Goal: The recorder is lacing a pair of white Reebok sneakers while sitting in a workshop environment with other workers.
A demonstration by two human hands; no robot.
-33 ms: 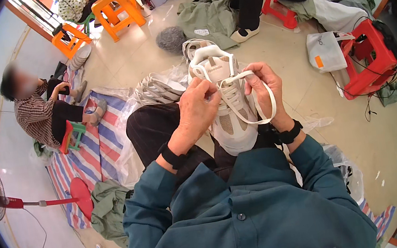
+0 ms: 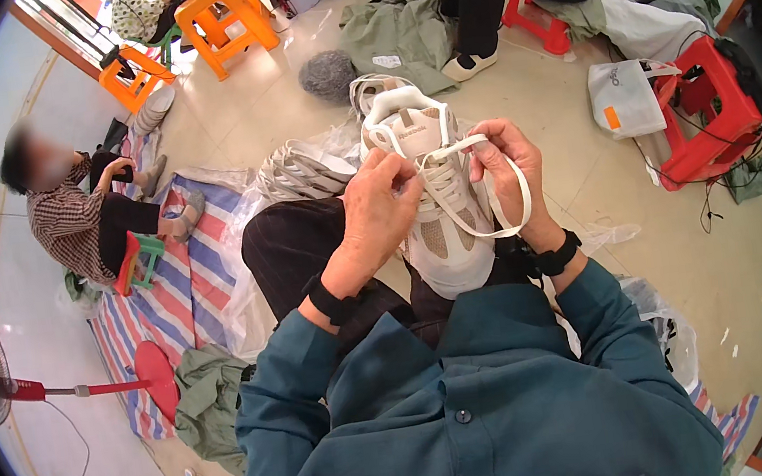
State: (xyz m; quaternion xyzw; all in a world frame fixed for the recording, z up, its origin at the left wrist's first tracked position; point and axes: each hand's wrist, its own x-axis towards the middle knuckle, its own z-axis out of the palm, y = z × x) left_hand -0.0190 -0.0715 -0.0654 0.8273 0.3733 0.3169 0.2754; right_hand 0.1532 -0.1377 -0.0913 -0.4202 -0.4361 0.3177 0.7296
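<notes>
A beige-and-white mesh sneaker (image 2: 454, 257) is flanked closely by the left hand (image 2: 377, 205) and right hand (image 2: 527, 156). A flat cream shoelace (image 2: 527, 204) is pinched in the right grip; whether anything is grasped by the curled left grip cannot be told.

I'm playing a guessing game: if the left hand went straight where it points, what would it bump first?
Probably the beige-and-white shoe, near its laces. The left hand points forward and rightward, overlapping the shoe in view; whether they already touch is hard to tell.
</notes>
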